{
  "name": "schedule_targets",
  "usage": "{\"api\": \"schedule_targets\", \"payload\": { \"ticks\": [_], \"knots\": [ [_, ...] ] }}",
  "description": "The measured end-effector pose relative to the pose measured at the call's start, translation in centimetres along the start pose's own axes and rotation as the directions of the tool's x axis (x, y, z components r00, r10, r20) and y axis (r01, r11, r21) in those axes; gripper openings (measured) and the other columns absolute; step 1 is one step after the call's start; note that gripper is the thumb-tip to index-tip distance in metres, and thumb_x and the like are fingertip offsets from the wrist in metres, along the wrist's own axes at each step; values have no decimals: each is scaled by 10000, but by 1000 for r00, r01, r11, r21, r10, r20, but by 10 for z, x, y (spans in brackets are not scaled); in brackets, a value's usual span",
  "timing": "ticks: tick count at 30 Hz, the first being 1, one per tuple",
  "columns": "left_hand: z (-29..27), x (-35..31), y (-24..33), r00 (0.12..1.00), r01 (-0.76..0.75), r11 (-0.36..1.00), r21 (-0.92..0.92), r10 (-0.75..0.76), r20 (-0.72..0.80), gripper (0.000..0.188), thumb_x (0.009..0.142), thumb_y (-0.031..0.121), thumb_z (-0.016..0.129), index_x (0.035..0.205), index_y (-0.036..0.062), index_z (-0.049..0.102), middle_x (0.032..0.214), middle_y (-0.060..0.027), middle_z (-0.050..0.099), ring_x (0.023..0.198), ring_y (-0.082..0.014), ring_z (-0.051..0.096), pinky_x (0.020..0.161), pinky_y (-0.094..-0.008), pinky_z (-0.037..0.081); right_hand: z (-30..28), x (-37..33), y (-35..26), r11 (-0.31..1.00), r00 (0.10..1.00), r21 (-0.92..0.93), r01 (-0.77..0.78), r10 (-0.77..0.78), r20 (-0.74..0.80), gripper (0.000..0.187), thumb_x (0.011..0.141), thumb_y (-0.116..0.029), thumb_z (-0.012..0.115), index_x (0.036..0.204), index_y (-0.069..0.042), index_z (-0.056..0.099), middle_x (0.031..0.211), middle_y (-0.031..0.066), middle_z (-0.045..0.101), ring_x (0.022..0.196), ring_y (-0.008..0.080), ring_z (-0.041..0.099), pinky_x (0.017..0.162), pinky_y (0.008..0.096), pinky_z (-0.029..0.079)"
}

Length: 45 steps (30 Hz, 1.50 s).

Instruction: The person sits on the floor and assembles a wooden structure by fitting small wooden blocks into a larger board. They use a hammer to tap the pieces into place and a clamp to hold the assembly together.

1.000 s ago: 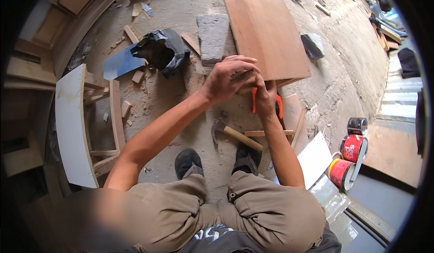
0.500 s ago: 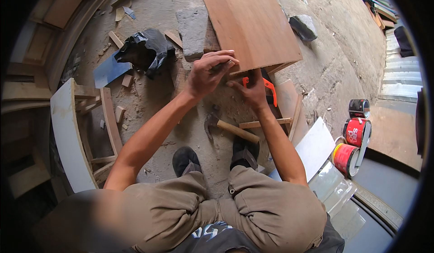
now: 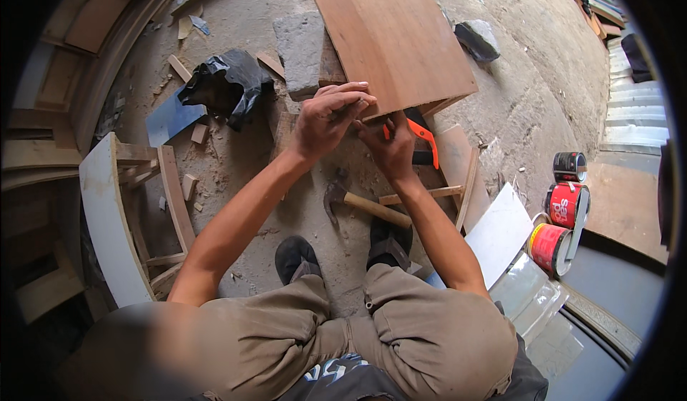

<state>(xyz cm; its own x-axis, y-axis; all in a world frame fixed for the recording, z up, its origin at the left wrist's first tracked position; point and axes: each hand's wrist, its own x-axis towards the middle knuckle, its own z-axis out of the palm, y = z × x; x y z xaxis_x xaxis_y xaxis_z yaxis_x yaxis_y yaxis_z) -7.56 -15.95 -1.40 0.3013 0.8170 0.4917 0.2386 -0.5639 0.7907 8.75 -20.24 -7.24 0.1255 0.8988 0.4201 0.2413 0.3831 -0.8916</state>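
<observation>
A reddish-brown plywood box (image 3: pixel 393 39) lies at the top centre, its near left corner between my hands. My left hand (image 3: pixel 325 118) is closed at that corner, fingers bent and pressed together along the edge. Whatever its fingertips pinch is hidden. Just below the same corner, my right hand (image 3: pixel 390 147) is closed too, fingers curled and thumb close to my left fingertips. What it grips does not show. Behind my right hand is an orange handle (image 3: pixel 427 141), partly covered by the box. A claw hammer (image 3: pixel 376 209) with a wooden handle lies on the ground below.
A grey stone block (image 3: pixel 299 50) stands left of the box, another stone (image 3: pixel 478 41) right of it. A black plastic bag (image 3: pixel 240 86) and a wooden frame (image 3: pixel 107 215) are at left. Several cans (image 3: pixel 567 204), a white sheet (image 3: pixel 501 236) and clear sheets (image 3: pixel 537 293) lie at right.
My right hand has shifted left from under the box's front edge toward the corner, and its fingers have come into view. My left hand stays at the corner.
</observation>
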Motion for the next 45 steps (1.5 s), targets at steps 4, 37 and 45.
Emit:
{"api": "schedule_targets", "payload": {
  "ticks": [4, 37, 45],
  "knots": [
    [0, 1, 0, 1000, 16, 1000, 3, -16, 11, 135, 924, 67, 696, 1034, 74, 773, 1122, -122, 741, 1136, -242, 676, 965, -345, 526, -2, -2, 5, 998, 1000, -62, 9, -8, 6, 520, 778, -149, 838, 1217, 3, 605, 1120, 179, 664, 1006, 322, 679, 842, 400, 542],
    [13, -8, -4, 996, 34, 999, -16, -35, -77, 144, 925, 20, 682, 1051, 3, 747, 1082, -115, 756, 1158, -202, 674, 931, -298, 558, 11, -2, 6, 998, 994, -54, -24, 19, -103, 561, 763, -141, 842, 1234, 23, 585, 1135, 208, 660, 1051, 357, 663, 876, 413, 527],
    [15, -10, -5, 994, 47, 998, -30, -49, -92, 140, 929, 25, 683, 1048, 3, 752, 1084, -114, 756, 1165, -197, 668, 935, -298, 555, 14, -3, 4, 997, 990, -32, -66, 62, -123, 561, 759, -135, 838, 1232, 25, 584, 1135, 210, 659, 1054, 362, 663, 876, 412, 529]
  ]
}}
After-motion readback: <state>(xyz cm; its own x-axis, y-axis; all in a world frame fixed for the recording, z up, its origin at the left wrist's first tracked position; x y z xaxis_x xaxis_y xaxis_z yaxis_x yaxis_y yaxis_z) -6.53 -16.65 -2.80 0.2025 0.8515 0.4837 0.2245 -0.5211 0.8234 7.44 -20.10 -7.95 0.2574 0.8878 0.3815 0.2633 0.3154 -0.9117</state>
